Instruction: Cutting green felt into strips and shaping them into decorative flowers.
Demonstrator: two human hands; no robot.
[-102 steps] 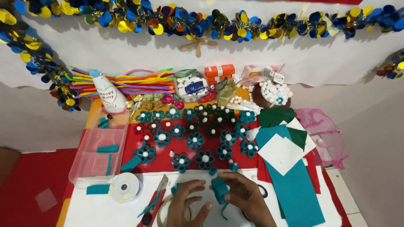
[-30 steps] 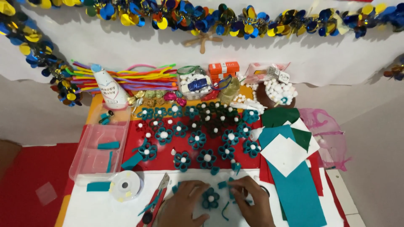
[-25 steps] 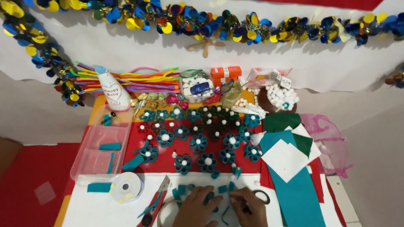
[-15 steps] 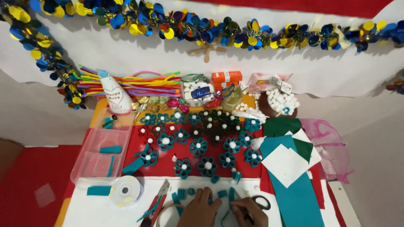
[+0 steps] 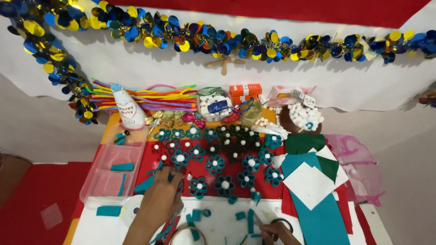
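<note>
My left hand (image 5: 160, 199) reaches forward onto the red felt sheet (image 5: 236, 188), its fingertips over a teal felt flower (image 5: 171, 178) at the left end of the flower rows; whether it grips the flower is hidden. Only the top of my right hand (image 5: 275, 233) shows at the bottom edge, against the black scissor handles (image 5: 278, 222). Small teal felt strips (image 5: 249, 218) lie on the white sheet (image 5: 218, 222) between my hands. Several teal flowers with white pompom centres (image 5: 215, 163) lie in rows on the red felt.
A clear plastic tray (image 5: 111, 174) with teal scraps stands left. A tape roll (image 5: 131, 209) lies beside my left forearm. Teal, green and white felt sheets (image 5: 311, 190) are stacked right. Pipe cleaners (image 5: 150, 97), a glue bottle (image 5: 128, 109), a pompom tub (image 5: 213, 103) and orange boxes (image 5: 245, 93) line the back.
My left hand has left the white sheet and moved forward and left onto the red felt flowers. My right hand has dropped toward the bottom edge. The view has tilted upward.
</note>
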